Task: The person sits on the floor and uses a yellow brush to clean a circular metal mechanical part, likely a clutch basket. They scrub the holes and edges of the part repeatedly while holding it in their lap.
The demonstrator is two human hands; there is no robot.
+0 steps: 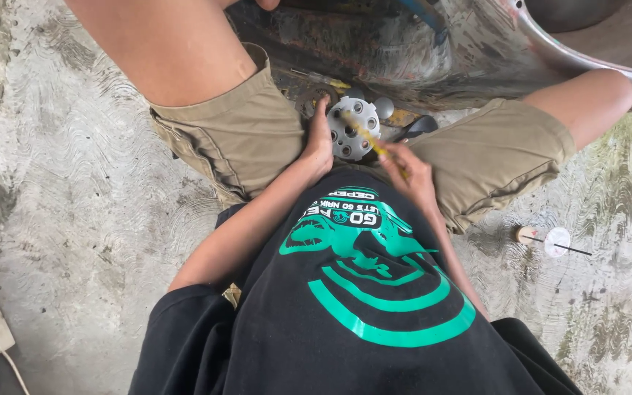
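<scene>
Head view looks straight down over your black shirt with its green print to where you sit on the rough grey concrete floor (74, 183), knees apart in khaki shorts. The round silver metal disc with a ring of holes (352, 130) sits on the ground between your thighs, just in front of a rusted, dirty metal body (404, 51).

Judging by its thickness and cast look, that disc is stiff and fairly heavy; it won't flex, and its face may be greasy, so the rim is your surest hold. Your left hand (319, 143) does just that: fingers closed against the disc's left edge, steadying it, forearm running down along your left thigh.

Your right hand (412, 170) is pinched shut around a thin yellow-handled tool (371, 140), held like a pen, its tip lying across the disc's face. The tool looks light and rigid; grip it close to the working end for control. Right wrist is bent inward, elbow tucked at your side.

A small white disc on a thin rod (554, 242) lies well apart on the floor to your right.
</scene>
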